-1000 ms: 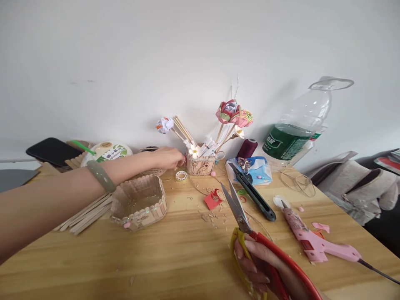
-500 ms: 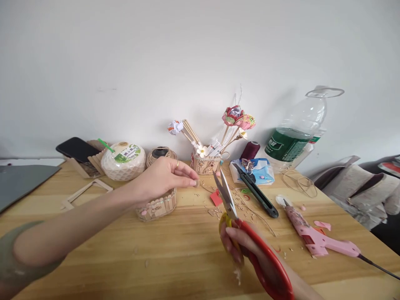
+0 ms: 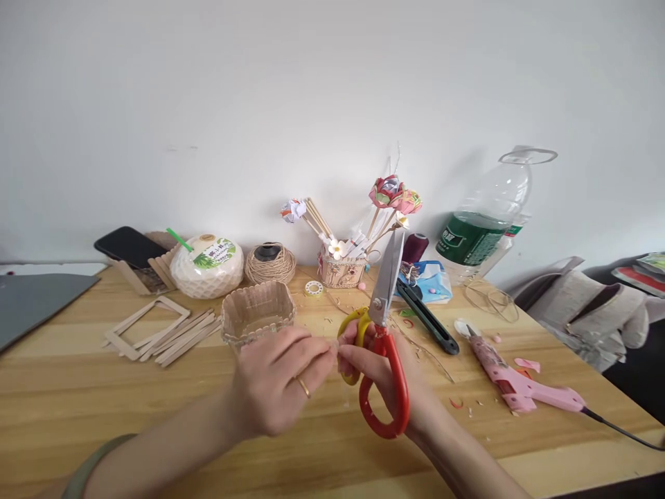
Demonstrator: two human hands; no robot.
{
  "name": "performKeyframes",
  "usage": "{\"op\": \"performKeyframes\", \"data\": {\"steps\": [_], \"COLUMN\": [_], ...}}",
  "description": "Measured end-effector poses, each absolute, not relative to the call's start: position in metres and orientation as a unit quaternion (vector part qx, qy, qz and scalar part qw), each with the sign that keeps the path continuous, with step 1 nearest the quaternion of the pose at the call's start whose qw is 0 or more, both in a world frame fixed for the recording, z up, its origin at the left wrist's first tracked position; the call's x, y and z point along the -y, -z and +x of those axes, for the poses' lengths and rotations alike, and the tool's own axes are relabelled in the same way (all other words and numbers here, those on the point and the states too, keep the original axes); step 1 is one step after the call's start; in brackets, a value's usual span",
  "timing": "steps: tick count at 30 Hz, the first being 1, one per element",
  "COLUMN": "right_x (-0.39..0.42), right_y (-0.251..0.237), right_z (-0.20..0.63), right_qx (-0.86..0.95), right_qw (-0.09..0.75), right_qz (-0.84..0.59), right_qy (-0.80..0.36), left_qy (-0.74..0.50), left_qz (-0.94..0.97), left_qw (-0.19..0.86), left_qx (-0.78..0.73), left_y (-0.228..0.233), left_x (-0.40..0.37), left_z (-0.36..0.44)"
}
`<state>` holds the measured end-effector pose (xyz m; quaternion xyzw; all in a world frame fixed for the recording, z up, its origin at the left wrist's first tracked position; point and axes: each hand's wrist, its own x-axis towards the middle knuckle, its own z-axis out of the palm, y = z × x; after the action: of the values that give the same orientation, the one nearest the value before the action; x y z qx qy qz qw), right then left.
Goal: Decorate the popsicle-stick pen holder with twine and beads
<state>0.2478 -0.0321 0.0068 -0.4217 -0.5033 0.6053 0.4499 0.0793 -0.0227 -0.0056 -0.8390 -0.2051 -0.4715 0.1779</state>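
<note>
My left hand (image 3: 285, 378) is closed in a pinch, a gold ring on one finger. Its fingertips meet those of my right hand (image 3: 371, 364), and whatever lies between them is too small to make out. Scissors (image 3: 385, 285) with one red and one yellow handle hang from my right hand, blades shut and pointing up. Just behind my left hand stands a small basket made of wooden sticks (image 3: 258, 305), its front partly covered by that hand.
Left of the basket lie loose craft sticks (image 3: 187, 333) and a stick frame (image 3: 148, 326). Behind are a white coconut drink (image 3: 208, 270), twine (image 3: 270, 267) and a decorated flower holder (image 3: 343, 270). A utility knife (image 3: 429, 319), pink glue gun (image 3: 519, 384) and large bottle (image 3: 475, 235) occupy the right.
My left hand has come back toward me from beyond the basket, with its small wooden piece now hidden, and meets my right hand. The scissors have swung upright and their blades have closed.
</note>
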Motion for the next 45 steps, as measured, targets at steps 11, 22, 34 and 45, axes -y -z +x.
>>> {"op": "performKeyframes", "data": {"steps": [11,22,34,45], "right_x": [0.032,0.028,0.028,0.028], "right_y": [-0.012,-0.006,-0.008,-0.008], "right_z": [0.246,0.251,0.253,0.262], "right_qx": [0.537,0.554,0.581,0.582], "right_qw": [0.435,0.42,0.416,0.393], "right_qz": [-0.442,-0.451,-0.449,-0.47], "right_qy": [-0.572,-0.559,-0.537,-0.535], "left_qy": [0.458,0.456,0.398,0.378], "left_qz": [-0.835,-0.845,-0.708,-0.576], "left_qw": [0.233,0.202,-0.417,-0.59], "left_qx": [0.198,0.193,0.408,0.421], "left_y": [0.02,0.023,-0.007,-0.013], "left_x": [0.023,0.021,0.015,0.005], "left_z": [0.072,0.075,0.085,0.087]}}
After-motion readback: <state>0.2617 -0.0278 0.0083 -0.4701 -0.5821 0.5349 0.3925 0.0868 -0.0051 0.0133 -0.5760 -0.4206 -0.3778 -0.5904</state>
